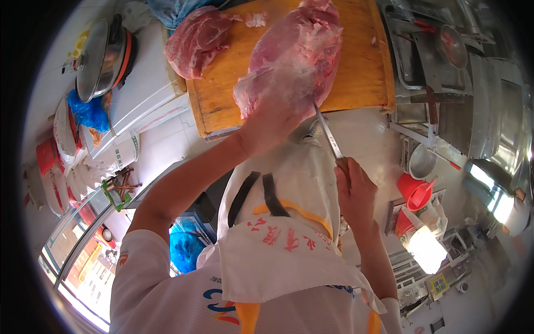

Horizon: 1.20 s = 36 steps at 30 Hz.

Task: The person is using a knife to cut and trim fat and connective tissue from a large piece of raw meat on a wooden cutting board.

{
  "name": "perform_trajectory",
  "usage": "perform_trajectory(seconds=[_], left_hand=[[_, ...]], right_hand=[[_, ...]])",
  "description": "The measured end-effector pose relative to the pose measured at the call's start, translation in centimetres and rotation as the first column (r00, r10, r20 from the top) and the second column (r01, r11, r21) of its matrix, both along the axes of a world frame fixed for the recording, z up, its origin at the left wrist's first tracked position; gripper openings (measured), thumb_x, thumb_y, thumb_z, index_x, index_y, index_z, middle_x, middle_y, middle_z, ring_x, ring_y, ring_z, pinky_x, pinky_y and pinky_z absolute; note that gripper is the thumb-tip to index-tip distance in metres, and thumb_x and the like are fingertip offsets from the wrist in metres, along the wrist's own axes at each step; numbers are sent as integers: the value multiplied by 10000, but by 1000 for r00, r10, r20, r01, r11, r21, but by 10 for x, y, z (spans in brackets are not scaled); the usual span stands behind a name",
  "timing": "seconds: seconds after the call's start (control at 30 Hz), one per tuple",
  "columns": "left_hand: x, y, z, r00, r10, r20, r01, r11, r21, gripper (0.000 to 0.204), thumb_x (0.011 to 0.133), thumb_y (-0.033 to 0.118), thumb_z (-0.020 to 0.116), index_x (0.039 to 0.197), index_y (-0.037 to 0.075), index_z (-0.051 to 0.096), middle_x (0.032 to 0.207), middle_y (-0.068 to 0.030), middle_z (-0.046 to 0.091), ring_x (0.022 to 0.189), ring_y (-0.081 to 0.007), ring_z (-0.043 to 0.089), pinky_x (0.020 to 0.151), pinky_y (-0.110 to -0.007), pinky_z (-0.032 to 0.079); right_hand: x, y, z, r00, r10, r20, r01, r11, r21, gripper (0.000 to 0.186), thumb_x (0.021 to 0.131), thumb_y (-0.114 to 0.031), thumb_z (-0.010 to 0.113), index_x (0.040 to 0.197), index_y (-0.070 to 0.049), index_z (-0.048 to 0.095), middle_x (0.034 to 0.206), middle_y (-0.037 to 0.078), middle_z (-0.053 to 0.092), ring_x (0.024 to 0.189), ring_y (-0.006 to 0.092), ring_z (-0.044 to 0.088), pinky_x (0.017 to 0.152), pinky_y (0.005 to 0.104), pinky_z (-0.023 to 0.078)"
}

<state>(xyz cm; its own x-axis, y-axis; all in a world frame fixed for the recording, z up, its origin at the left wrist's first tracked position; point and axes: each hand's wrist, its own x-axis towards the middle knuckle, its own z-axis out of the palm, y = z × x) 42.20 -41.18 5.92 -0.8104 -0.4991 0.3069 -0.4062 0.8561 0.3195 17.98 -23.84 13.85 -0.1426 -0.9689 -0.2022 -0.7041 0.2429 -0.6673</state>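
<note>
A large piece of raw pink meat [303, 53] lies on the wooden cutting board [361, 61], reaching its near edge. My left hand [272, 114] rests on the near end of this piece; haze blends its fingers into the meat, so their pose is unclear. Lower and to the right, my right hand [356, 186] is closed around the handle of a long, narrow-bladed knife [329, 132]. The blade points up and away, its tip touching or just entering the near right side of the meat. A smaller cut of meat [197, 42] sits at the board's left edge.
A lidded pan [100, 61] stands on the white counter at left, near a blue plastic bag [89, 110]. Metal trays [409, 53] and a strainer [451, 47] are at the far right. A red dipper [416, 192] and a metal bowl [423, 161] sit lower right.
</note>
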Motion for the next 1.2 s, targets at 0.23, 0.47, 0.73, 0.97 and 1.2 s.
perform_trajectory(seconds=[0.23,0.47,0.73,0.97,1.2], left_hand=[[10,2,-12,996,-33,-83,28,998,-54,296,816,97,798,1110,77,776,818,-15,568,763,-216,588,817,-356,493],[6,2,-9,992,-28,-127,27,1000,-8,237,817,110,847,1039,67,778,788,-23,545,724,-214,584,743,-370,483],[22,6,-24,995,-70,-66,68,997,-29,269,800,78,838,1062,39,787,762,-22,546,695,-206,585,681,-363,472],[24,1,-21,989,-102,-104,101,995,-20,289,809,65,825,1097,44,803,770,-22,552,687,-208,574,685,-354,472],[33,2,-20,990,-94,-100,94,996,-13,248,820,87,813,1067,65,800,769,-18,536,673,-211,553,691,-361,467]], right_hand=[[29,-23,-10,980,124,-154,-121,992,30,178,1071,-227,703,1182,-113,623,834,90,673,662,336,719,569,450,597],[37,-19,-10,927,215,-308,-185,975,124,200,1081,-244,686,1194,-101,603,810,80,647,648,305,727,549,420,598],[31,8,33,922,235,-307,-143,945,293,191,1088,-240,674,1198,-106,593,832,83,664,672,300,741,560,405,604],[60,-18,8,951,154,-268,-89,967,239,170,1089,-214,667,1167,-96,571,851,113,678,673,344,733,577,462,599],[52,20,35,958,134,-255,-44,943,331,172,1100,-221,644,1179,-86,572,876,128,701,705,362,747,604,484,605]])
